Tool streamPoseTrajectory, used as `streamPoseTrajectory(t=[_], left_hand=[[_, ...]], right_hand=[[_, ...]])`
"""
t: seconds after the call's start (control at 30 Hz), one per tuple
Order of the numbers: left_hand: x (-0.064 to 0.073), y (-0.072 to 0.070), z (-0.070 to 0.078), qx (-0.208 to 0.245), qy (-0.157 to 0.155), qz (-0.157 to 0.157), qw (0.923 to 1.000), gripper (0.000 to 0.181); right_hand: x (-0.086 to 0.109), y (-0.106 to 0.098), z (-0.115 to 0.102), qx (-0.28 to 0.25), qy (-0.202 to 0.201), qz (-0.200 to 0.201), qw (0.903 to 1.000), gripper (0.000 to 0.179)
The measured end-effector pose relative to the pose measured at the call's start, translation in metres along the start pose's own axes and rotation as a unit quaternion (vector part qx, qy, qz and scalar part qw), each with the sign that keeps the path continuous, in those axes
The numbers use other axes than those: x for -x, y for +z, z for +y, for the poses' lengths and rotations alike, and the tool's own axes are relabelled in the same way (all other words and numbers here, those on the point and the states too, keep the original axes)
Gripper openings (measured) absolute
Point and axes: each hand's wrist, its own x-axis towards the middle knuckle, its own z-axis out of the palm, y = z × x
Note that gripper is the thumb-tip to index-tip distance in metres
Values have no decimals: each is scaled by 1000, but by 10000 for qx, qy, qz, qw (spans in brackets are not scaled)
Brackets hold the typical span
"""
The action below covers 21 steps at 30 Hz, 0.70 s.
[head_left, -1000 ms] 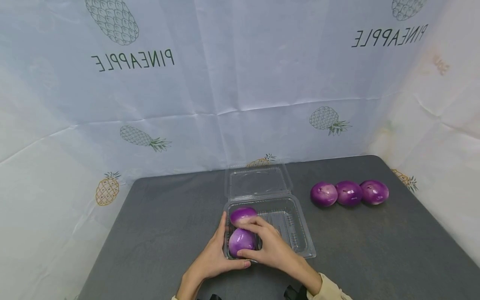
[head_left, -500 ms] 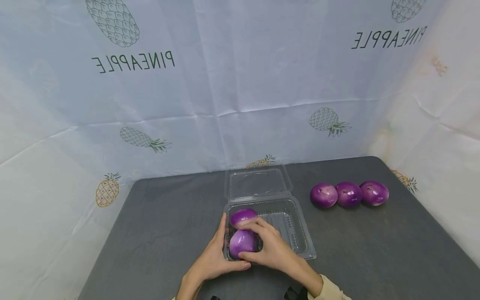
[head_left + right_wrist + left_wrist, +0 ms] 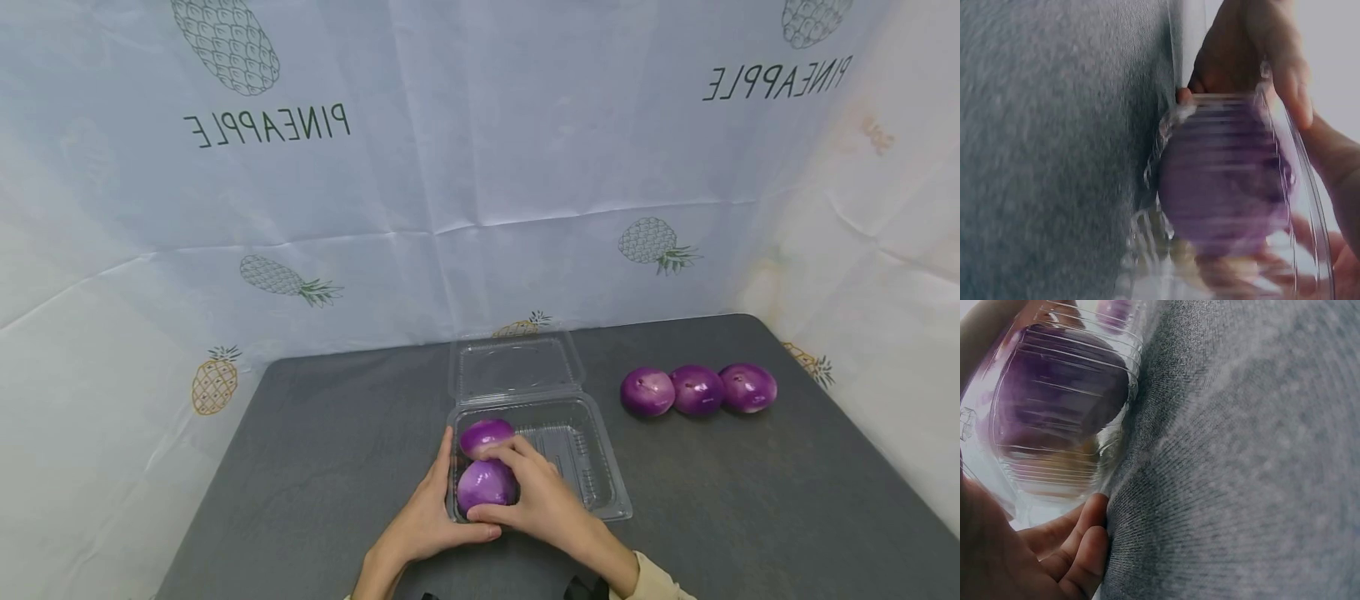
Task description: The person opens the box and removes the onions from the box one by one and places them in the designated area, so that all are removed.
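A clear plastic clamshell box (image 3: 600,467) lies with its lid (image 3: 517,367) folded back. Two glossy purple onions sit along its left side, a far onion (image 3: 486,435) behind a near onion (image 3: 486,486). My left hand (image 3: 423,512) holds the box's front left corner, thumb along the front and a finger up the left side. Reaching in from the right, my right hand (image 3: 543,500) grips the near onion, thumb in front and fingers behind, close to the far onion. In the left wrist view, curled fingers (image 3: 1088,550) lie low beside the box wall.
Three more purple onions stand in a touching row to the right: a left one (image 3: 647,392), a middle one (image 3: 697,390) and a right one (image 3: 748,387). The dark grey table (image 3: 337,433) ends at a pale pineapple-print cloth (image 3: 375,183) behind.
The near onion has turned a little in the box under my right hand, whose thumb has shifted slightly. My left hand stays at the corner. The head view has tilted very slightly.
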Motion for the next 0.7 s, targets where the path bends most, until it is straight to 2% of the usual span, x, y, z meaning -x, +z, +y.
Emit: streamPoseTrajectory(t=[0.3,0.7], left_hand=[[0,0,-1,-15,31,44,10000,144],[0,1,-1,-62,-84,152,9998,145]], right_hand=[[0,2,-2,112,113,218,9996,55],[4,-15,14,-177,-400,-25,9990,57]])
